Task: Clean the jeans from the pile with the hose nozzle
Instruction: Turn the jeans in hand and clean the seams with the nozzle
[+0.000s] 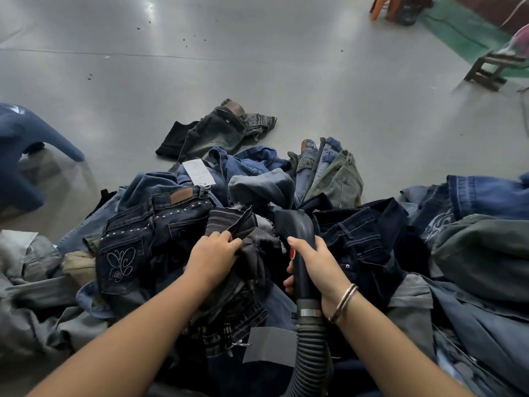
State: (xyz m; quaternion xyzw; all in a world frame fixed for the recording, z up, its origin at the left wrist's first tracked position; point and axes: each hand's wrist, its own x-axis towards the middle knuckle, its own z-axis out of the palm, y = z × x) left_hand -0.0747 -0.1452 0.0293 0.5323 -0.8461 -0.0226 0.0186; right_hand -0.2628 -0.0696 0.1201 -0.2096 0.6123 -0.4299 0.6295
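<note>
A wide pile of jeans (177,222) in blue, black and grey covers the floor in front of me. My right hand (317,267) grips the dark hose nozzle (294,227) by its handle, thumb near a red button. The nozzle's flat mouth points away from me, onto the clothes at the middle of the pile. Its ribbed grey hose (310,353) runs down toward me. My left hand (213,255) grips a fold of dark grey jeans (229,222) just left of the nozzle.
One dark pair of jeans (211,133) lies apart on the grey floor beyond the pile. A blue plastic chair (25,144) stands at the left. A wooden stool (492,68) and orange chair legs (383,7) are at the far right.
</note>
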